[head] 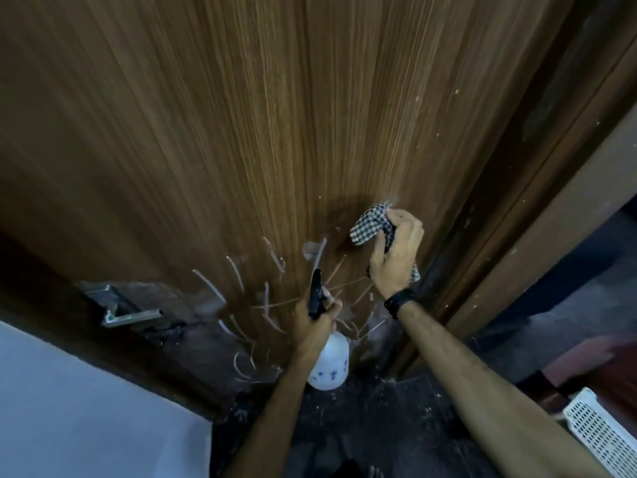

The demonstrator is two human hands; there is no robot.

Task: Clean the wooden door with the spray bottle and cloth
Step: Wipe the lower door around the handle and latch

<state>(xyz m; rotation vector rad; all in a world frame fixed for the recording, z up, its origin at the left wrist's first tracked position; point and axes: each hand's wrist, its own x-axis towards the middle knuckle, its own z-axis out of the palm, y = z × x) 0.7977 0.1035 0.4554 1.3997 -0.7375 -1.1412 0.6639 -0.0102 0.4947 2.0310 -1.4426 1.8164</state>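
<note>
Checked cloth (370, 224) bunched in right hand's (396, 250) curled fingers – left hand's (319, 313) round spray bottle (329, 363) neck

one door (241, 132), one spray bottle (329, 360), one cloth (370, 224), two hands (396, 250).

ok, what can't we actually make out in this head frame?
- Spray bottle trigger: hidden in the head view by the left hand gripping the neck.
- Whether spray is leaving the nozzle: too small and dim.
- Cloth contact with the door: bunched under the right hand, so it's unclear.
- Door handle: blurred, dark.
- White basket: cut off by the right edge.
</note>
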